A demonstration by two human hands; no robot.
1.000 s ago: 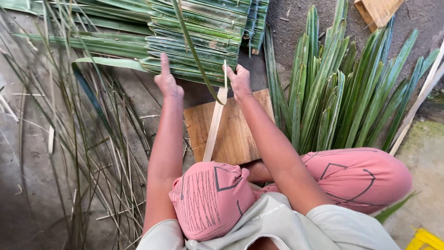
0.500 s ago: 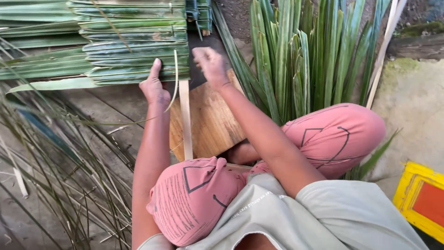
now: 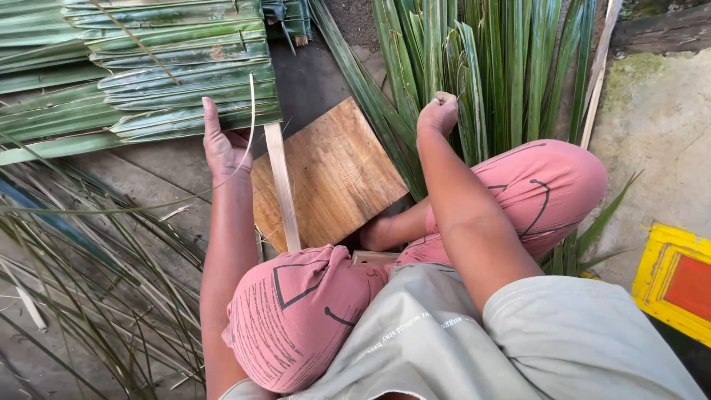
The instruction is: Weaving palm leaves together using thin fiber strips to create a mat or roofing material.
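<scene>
Fingers (image 3: pixel 211 122) against folded palm leaves (image 3: pixel 185 89)

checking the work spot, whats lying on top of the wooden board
A pale wooden slat lies along the wooden board's left edge, close to the left hand. The rest of its top shows bare. Its near corner is covered by a pink-clad knee, so that part cannot be seen.
</scene>
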